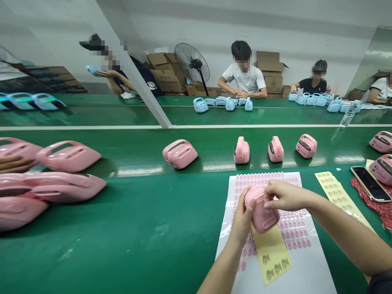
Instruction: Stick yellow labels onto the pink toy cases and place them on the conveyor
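My left hand (pixel 243 212) is closed around a pink plastic device (pixel 266 218) with rounded edges, tilted above the table. Its kind does not show for certain; others like it have a carrying handle. My right hand (pixel 281 195) has its fingers curled and pinched against the upper side of this device; anything between the fingertips is hidden. Beneath both hands lies a white sheet (pixel 309 273) bearing rows of small pink oval stickers (pixel 295 233). On top of it rests a yellow label sheet (pixel 269 249) with several dark printed labels near its lower end.
Pink handled devices (pixel 180 154) stand along the green belt (pixel 137 151), with more grouped at left near another person's hand (pixel 15 164). At right are yellow label strips (pixel 337 194), a phone (pixel 370 183) and red mesh (pixel 372 206). Co-workers sit opposite behind blue devices (pixel 200 105) and a bottle (pixel 349 115).
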The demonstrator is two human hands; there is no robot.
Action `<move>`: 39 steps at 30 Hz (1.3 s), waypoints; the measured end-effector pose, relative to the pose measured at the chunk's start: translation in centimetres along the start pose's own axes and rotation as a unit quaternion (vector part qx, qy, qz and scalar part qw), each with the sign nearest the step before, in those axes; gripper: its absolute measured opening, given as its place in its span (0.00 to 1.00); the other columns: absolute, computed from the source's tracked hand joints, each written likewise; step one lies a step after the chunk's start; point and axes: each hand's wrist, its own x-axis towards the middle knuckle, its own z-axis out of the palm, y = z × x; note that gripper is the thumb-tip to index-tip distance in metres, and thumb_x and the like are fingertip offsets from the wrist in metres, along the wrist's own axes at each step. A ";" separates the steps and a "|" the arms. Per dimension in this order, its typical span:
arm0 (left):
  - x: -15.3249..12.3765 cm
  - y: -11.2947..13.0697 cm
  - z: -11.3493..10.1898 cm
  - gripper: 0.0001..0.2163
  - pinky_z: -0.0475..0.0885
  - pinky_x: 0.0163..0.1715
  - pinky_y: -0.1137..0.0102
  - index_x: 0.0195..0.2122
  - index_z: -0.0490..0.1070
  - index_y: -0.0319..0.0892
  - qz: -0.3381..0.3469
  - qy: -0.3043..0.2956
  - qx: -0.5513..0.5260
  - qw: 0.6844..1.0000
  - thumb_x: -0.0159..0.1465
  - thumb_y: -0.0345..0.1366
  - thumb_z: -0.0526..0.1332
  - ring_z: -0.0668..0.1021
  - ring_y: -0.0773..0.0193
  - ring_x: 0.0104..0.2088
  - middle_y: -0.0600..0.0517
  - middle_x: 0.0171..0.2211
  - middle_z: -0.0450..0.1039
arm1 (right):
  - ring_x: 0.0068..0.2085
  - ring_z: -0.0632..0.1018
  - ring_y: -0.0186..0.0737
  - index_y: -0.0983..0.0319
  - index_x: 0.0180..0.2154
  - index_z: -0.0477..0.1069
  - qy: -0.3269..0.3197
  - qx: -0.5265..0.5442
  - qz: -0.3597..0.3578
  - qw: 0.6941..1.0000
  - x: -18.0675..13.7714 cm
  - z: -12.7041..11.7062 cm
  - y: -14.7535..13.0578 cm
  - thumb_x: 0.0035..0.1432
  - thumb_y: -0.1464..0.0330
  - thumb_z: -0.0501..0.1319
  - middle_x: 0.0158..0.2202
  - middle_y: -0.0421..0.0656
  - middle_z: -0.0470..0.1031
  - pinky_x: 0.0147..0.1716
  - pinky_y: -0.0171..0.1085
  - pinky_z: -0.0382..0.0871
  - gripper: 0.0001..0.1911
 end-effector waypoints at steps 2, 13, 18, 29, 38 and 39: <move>0.0 0.0 0.0 0.36 0.56 0.54 0.58 0.52 0.60 0.40 -0.003 0.004 -0.008 1.000 0.47 0.59 0.58 0.62 0.47 0.56 0.41 0.56 0.60 | 0.29 0.64 0.32 0.64 0.23 0.63 -0.001 -0.020 0.009 1.000 0.1 0.1 -0.2 0.50 0.73 0.58 0.27 0.38 0.58 0.28 0.32 0.58 0.06; 0.0 0.2 0.1 0.31 0.57 0.52 0.58 0.45 0.67 0.42 -0.002 0.020 -0.053 0.998 0.45 0.58 0.61 0.63 0.46 0.55 0.42 0.52 0.64 | 0.27 0.62 0.31 0.65 0.23 0.65 0.016 -0.114 -0.005 0.993 0.5 0.4 -0.7 0.49 0.73 0.58 0.27 0.39 0.58 0.26 0.32 0.55 0.05; 0.1 0.1 0.0 0.29 0.56 0.53 0.58 0.46 0.67 0.43 0.007 0.021 -0.060 0.998 0.46 0.55 0.62 0.64 0.46 0.54 0.43 0.52 0.65 | 0.28 0.62 0.32 0.65 0.25 0.66 0.031 -0.118 -0.003 0.992 0.6 0.6 -0.8 0.49 0.75 0.57 0.27 0.39 0.58 0.27 0.31 0.55 0.03; 0.0 0.3 0.0 0.29 0.57 0.52 0.58 0.47 0.67 0.42 0.009 0.016 -0.061 0.998 0.48 0.55 0.62 0.64 0.47 0.54 0.43 0.52 0.65 | 0.29 0.63 0.34 0.66 0.26 0.67 0.066 -0.168 -0.004 0.984 0.8 1.2 -0.8 0.51 0.74 0.57 0.27 0.40 0.59 0.27 0.32 0.56 0.03; 0.1 0.5 0.1 0.27 0.62 0.50 0.60 0.44 0.70 0.41 0.002 0.023 -0.119 0.993 0.48 0.54 0.62 0.67 0.47 0.52 0.45 0.47 0.70 | 0.31 0.65 0.38 0.61 0.27 0.64 0.310 -0.131 -0.093 0.937 0.5 3.5 0.7 0.57 0.69 0.51 0.26 0.43 0.64 0.32 0.38 0.59 0.08; 0.1 0.6 0.2 0.27 0.63 0.49 0.61 0.43 0.70 0.41 -0.007 0.025 -0.137 0.990 0.48 0.54 0.62 0.68 0.47 0.51 0.45 0.46 0.71 | 0.31 0.65 0.38 0.61 0.30 0.65 0.365 -0.075 -0.083 0.924 0.4 3.4 1.2 0.59 0.68 0.49 0.27 0.43 0.64 0.32 0.38 0.60 0.09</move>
